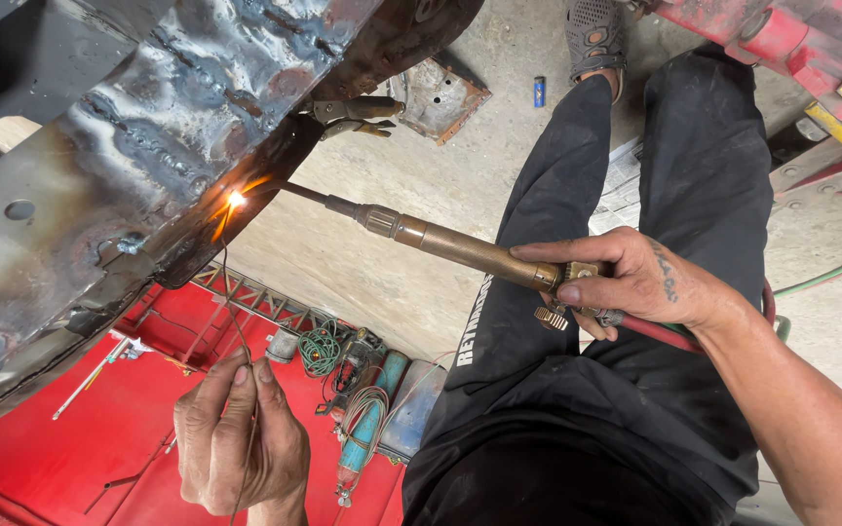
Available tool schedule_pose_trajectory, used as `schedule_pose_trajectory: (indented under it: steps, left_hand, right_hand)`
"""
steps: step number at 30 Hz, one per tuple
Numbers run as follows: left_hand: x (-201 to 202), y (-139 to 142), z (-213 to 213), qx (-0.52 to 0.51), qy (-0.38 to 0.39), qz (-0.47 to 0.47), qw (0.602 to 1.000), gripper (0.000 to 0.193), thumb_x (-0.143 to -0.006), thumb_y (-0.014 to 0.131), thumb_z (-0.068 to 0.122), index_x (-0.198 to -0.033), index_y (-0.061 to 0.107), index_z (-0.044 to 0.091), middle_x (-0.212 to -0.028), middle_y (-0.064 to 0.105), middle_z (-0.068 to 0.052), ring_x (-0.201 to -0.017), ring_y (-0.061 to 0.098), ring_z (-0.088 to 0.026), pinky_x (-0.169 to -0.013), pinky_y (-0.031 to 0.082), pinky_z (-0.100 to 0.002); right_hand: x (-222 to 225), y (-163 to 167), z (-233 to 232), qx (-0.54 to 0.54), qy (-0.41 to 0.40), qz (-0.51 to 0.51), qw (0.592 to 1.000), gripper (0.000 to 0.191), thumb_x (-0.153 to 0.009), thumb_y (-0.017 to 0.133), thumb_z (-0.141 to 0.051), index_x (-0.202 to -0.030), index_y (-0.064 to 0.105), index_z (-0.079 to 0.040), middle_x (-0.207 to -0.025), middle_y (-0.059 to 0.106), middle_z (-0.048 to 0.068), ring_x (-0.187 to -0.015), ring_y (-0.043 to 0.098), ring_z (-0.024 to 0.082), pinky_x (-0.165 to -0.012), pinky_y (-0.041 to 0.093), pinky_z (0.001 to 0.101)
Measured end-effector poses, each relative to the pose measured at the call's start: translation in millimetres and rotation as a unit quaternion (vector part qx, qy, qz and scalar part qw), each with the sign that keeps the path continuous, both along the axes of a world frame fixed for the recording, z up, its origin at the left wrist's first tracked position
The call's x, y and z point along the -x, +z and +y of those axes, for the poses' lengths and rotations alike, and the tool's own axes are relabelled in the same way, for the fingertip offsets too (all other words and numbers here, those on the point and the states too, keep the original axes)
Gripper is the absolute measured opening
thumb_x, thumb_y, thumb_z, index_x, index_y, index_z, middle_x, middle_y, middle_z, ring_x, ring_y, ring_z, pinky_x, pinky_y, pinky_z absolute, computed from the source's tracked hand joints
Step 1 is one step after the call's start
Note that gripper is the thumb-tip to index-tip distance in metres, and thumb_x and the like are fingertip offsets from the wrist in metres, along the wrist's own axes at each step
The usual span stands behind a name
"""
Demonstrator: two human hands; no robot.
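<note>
Right hand [635, 282] clamped around the brass torch [460, 248] at the valve end, keeping fingers far from the flame [236, 200] at the edge of the scorched metal panel [148, 146]. Left hand [236, 438] pinched on a thin filler rod [236, 321], aimed up toward the flame. Hands well apart, above the red sheet [70, 448].

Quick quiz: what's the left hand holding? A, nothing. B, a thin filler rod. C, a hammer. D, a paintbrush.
B: the left hand pinches a thin filler rod that runs up toward the flame at the tip of the brass torch.
</note>
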State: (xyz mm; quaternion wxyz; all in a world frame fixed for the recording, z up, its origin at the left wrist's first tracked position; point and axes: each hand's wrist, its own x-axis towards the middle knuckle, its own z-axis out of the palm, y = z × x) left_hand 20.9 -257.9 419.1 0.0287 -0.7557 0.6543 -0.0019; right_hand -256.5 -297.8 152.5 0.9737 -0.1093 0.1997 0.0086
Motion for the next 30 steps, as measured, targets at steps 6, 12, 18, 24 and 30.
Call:
schedule_pose_trajectory:
  steps: [6, 12, 18, 24, 30]
  left_hand:
    - [0.7, -0.3, 0.3, -0.003, 0.005, 0.002, 1.0, 0.012, -0.095, 0.08, -0.018, -0.099, 0.07, -0.015, -0.102, 0.072, -0.025, -0.085, 0.071, -0.031, -0.069, 0.061, -0.034]
    - [1.2, 0.0, 0.4, -0.004, 0.006, 0.005, 1.0, 0.012, -0.097, 0.08, -0.017, -0.102, 0.07, -0.014, -0.104, 0.072, -0.025, -0.086, 0.071, -0.031, -0.07, 0.061, -0.034]
    - [1.2, -0.1, 1.7, 0.0, 0.016, 0.005, 1.0, 0.011, -0.096, 0.08, -0.016, -0.102, 0.071, -0.014, -0.104, 0.072, -0.025, -0.086, 0.07, -0.03, -0.07, 0.061, -0.033]
    - [-0.1, 0.0, 3.1, 0.003, 0.014, 0.008, 1.0, 0.012, -0.098, 0.08, -0.016, -0.104, 0.071, -0.013, -0.105, 0.072, -0.024, -0.088, 0.071, -0.03, -0.073, 0.062, -0.033]
    - [-0.9, -0.7, 3.1, -0.005, 0.017, 0.0, 1.0, 0.011, -0.098, 0.08, -0.015, -0.104, 0.071, -0.014, -0.104, 0.072, -0.025, -0.087, 0.07, -0.03, -0.072, 0.061, -0.033]
  right_hand:
    - [1.1, -1.2, 0.7, -0.007, -0.006, -0.007, 1.0, 0.056, -0.091, 0.065, -0.005, -0.147, 0.057, -0.009, -0.087, 0.079, 0.009, -0.05, 0.061, 0.009, -0.042, 0.052, 0.0261]
    - [2.6, -2.3, 0.1, -0.01, -0.009, -0.008, 1.0, 0.056, -0.092, 0.064, -0.005, -0.147, 0.056, -0.009, -0.088, 0.079, 0.009, -0.051, 0.061, 0.009, -0.043, 0.053, 0.0257]
    - [0.5, -3.3, 0.8, 0.0, -0.009, -0.008, 1.0, 0.056, -0.092, 0.064, -0.005, -0.147, 0.056, -0.009, -0.088, 0.079, 0.009, -0.051, 0.062, 0.009, -0.043, 0.053, 0.0255]
    - [-0.8, -3.8, 0.6, -0.004, -0.01, -0.009, 1.0, 0.056, -0.092, 0.064, -0.005, -0.147, 0.056, -0.009, -0.087, 0.078, 0.009, -0.051, 0.062, 0.009, -0.042, 0.053, 0.0256]
    - [-1.7, -4.7, 1.7, -0.011, -0.012, -0.011, 1.0, 0.056, -0.092, 0.064, -0.006, -0.147, 0.056, -0.009, -0.086, 0.077, 0.008, -0.051, 0.062, 0.009, -0.042, 0.052, 0.0257]
